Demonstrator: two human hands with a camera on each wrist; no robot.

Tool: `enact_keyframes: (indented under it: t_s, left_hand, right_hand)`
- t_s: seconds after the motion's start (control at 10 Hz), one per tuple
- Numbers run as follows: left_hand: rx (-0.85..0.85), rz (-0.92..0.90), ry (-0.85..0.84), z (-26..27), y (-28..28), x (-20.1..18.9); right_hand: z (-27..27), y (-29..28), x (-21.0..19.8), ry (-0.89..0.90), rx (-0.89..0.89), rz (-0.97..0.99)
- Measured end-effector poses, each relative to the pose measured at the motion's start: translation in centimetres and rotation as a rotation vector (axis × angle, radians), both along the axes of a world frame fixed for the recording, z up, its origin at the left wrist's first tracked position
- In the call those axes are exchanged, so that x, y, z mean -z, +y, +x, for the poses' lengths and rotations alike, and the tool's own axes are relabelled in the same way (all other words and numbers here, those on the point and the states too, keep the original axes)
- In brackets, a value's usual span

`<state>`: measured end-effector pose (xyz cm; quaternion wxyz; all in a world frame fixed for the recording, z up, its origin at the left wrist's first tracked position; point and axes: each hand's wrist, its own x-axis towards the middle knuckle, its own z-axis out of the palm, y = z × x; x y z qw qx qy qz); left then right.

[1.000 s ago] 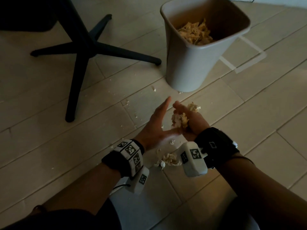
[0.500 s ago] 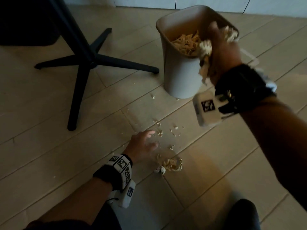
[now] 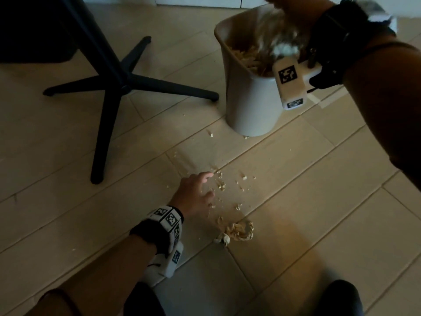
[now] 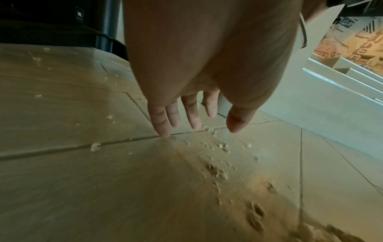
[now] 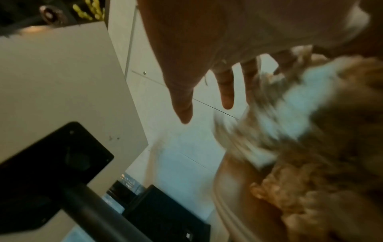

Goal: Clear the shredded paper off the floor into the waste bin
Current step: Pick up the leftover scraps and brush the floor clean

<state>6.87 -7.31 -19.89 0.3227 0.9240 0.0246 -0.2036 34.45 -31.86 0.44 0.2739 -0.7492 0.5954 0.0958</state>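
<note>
A pale waste bin (image 3: 250, 110) stands on the wooden floor, partly filled with tan shredded scraps (image 3: 246, 58). My right hand (image 3: 293, 8) is above its mouth, cut off by the top edge of the head view. In the right wrist view my right hand (image 5: 207, 113) has straight, spread fingers, and a blurred clump of scraps (image 5: 290, 114) falls from it toward the bin. My left hand (image 3: 209, 184) is low on the floor, fingers loosely spread among crumbs (image 3: 221, 185); my left hand (image 4: 199, 129) holds nothing. A larger clump of scraps (image 3: 239, 230) lies nearer me.
A black star-shaped chair base (image 3: 123, 87) and its column stand left of the bin. Small crumbs (image 4: 223, 147) are scattered over the floorboards between my left hand and the bin. White cabinet fronts (image 3: 196, 1) run along the far wall.
My right hand rose from near the floor with a handful of scraps to above the bin and let it go. My left hand dropped to the floor among the crumbs.
</note>
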Motion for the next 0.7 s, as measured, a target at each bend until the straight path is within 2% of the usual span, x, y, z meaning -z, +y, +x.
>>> enact_keyframes:
  t_s: [0.1, 0.2, 0.3, 0.4, 0.5, 0.6, 0.7]
  left_hand:
    - [0.006, 0.023, -0.008, 2.0, 0.7, -0.1]
    - [0.025, 0.080, -0.030, 5.2, 1.6, 0.0]
    - [0.044, 0.152, -0.036, 8.5, 2.4, 0.2]
    - [0.076, 0.211, -0.060, 11.2, 2.2, -0.4]
    - [0.144, 0.262, -0.088, 13.7, 2.0, -1.5]
    - [0.199, 0.302, -0.048, 14.9, 1.5, -2.0]
    - [0.280, 0.321, 0.086, 16.1, -0.6, 1.3]
  right_hand:
    - [-10.3, 2.1, -4.2, -0.418, -0.797, 0.272]
    - [-10.2, 2.6, -4.2, -0.595, -1.090, 0.159]
    - [-10.4, 2.3, -2.5, -0.683, -1.243, -0.116]
    - [-13.2, 1.6, -0.6, -1.025, -1.312, -0.235]
    - [-17.1, 1.6, 2.1, -1.263, -1.339, -0.233]
    - [-20.9, 2.0, 5.8, -1.250, -1.380, -0.123]
    - [-21.1, 1.3, 13.5, -0.894, -1.452, 0.011]
